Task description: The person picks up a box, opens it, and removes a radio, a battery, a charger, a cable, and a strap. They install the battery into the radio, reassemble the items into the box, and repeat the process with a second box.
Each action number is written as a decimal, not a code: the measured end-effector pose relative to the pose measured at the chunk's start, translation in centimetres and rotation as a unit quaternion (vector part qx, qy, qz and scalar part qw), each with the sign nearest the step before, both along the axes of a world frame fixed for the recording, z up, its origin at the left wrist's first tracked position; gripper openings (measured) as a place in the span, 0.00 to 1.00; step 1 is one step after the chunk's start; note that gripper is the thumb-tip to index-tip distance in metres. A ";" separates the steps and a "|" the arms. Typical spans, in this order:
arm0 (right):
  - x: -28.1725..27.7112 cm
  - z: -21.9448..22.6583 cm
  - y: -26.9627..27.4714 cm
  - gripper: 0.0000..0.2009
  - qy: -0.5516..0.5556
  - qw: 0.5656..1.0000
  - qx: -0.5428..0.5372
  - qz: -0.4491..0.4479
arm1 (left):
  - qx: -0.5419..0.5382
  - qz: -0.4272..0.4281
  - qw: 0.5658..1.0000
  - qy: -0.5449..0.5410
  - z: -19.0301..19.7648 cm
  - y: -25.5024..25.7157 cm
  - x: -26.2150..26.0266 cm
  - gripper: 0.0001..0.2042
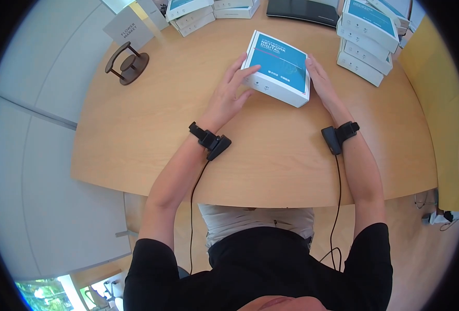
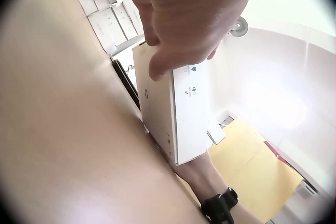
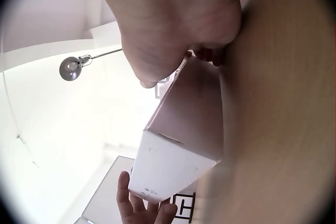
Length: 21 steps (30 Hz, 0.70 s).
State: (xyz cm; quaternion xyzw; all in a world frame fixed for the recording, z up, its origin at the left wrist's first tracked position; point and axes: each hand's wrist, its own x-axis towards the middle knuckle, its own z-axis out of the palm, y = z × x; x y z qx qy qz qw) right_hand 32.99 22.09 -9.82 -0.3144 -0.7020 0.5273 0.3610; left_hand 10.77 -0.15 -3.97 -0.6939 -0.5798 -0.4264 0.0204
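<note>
A white cardboard box [image 1: 279,65] with a blue printed lid reading "NETWORK DIGITAL" is held tilted between both hands above the wooden table. My left hand [image 1: 229,98] grips its left end, fingers over the lid's edge. The thumb shows against a white face of the box [image 2: 157,103] in the left wrist view. On the opposite side my right hand [image 1: 323,85] holds the right end. In the right wrist view its fingers curl round the box's near corner, partly hidden by the palm, while the left fingers support the far end.
Stacked similar boxes [image 1: 367,49] stand at the back right, with more boxes [image 1: 190,15] at the back left. Between them lies a black device [image 1: 304,11]. A dark wooden stand [image 1: 128,65] and a "FLOWER MARKET" card [image 1: 128,30] occupy the left side. Cables run from both wrist cameras.
</note>
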 end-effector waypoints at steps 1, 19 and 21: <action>0.1 -0.1 -0.1 0.44 0.000 1.000 0.002 0.000 | 0.004 -0.002 1.000 0.013 0.1 0.0 -0.2 0.30; 0.2 1.3 -1.3 0.39 0.047 0.997 -0.045 0.032 | 0.083 0.082 0.935 0.334 1.2 -1.5 -1.5 0.34; 0.3 1.7 -1.5 0.39 0.046 0.998 -0.041 0.033 | 0.073 0.077 0.939 0.329 1.6 -1.7 -1.3 0.31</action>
